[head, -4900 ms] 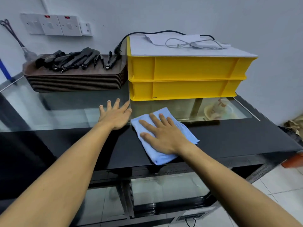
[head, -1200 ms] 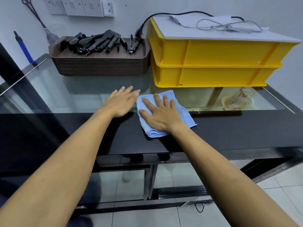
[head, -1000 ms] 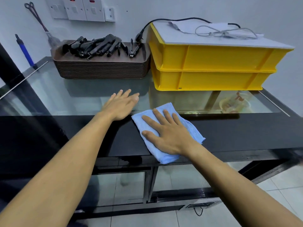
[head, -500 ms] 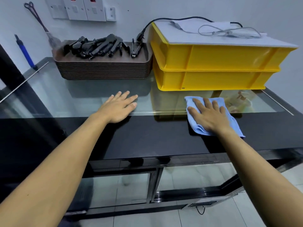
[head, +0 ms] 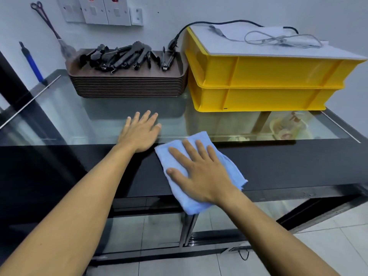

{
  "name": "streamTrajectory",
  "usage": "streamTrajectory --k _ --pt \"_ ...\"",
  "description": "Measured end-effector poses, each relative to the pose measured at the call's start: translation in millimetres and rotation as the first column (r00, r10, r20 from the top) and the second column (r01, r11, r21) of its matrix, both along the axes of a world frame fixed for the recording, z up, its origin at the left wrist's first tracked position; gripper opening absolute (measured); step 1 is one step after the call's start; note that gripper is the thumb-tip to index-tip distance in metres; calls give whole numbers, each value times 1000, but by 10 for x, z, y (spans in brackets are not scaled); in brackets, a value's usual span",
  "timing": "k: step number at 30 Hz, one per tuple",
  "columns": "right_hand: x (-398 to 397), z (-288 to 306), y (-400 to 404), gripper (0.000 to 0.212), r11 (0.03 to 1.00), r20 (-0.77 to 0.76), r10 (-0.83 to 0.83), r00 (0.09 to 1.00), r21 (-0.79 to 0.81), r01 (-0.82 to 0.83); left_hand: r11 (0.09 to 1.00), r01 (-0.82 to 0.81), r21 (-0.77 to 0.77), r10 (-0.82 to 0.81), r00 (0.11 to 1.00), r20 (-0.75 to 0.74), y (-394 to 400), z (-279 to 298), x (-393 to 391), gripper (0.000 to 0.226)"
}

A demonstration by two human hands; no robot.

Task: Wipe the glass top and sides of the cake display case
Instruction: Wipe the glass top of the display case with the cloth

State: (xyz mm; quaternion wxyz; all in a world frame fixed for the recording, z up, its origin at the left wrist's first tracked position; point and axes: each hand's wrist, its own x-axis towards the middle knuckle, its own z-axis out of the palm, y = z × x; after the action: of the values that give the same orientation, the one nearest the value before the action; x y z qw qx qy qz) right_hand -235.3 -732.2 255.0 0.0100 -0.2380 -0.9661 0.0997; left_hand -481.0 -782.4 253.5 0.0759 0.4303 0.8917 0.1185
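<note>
The cake display case (head: 288,162) has a glass top with a wide black front band and glass doors below. A light blue cloth (head: 229,166) lies on the black band at the middle, its near end hanging over the front edge. My right hand (head: 199,172) presses flat on the cloth with fingers spread. My left hand (head: 140,132) rests flat on the glass just left of the cloth, fingers straight, holding nothing.
Two stacked yellow crates (head: 262,82) with a white board and cables on top stand at the back right of the glass. A stack of brown trays (head: 127,86) with several black tongs sits at the back left. Wall switches (head: 103,9) are above. Tiled floor (head: 328,246) lies lower right.
Half a second ago my right hand and the cloth were further right by the crates; they have slid back left and nearer the front edge. My left hand has stayed in place.
</note>
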Motion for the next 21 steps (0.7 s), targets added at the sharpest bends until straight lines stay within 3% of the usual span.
streamTrajectory --k 6,12,17,21 --pt "654 89 816 79 992 59 -124 991 -32 126 1000 -8 -16 8 1000 -16 -28 -9 29 61" --pt "-1 52 1326 75 965 45 -263 964 -5 263 999 -42 -12 42 999 -25 8 -19 77 62" --pt "-449 -11 738 73 999 41 8 999 -31 -6 997 -68 26 67 997 30 17 9 105 67" --pt "-701 10 754 69 990 46 143 989 -28 -141 992 -116 55 115 993 31 16 -23 87 70"
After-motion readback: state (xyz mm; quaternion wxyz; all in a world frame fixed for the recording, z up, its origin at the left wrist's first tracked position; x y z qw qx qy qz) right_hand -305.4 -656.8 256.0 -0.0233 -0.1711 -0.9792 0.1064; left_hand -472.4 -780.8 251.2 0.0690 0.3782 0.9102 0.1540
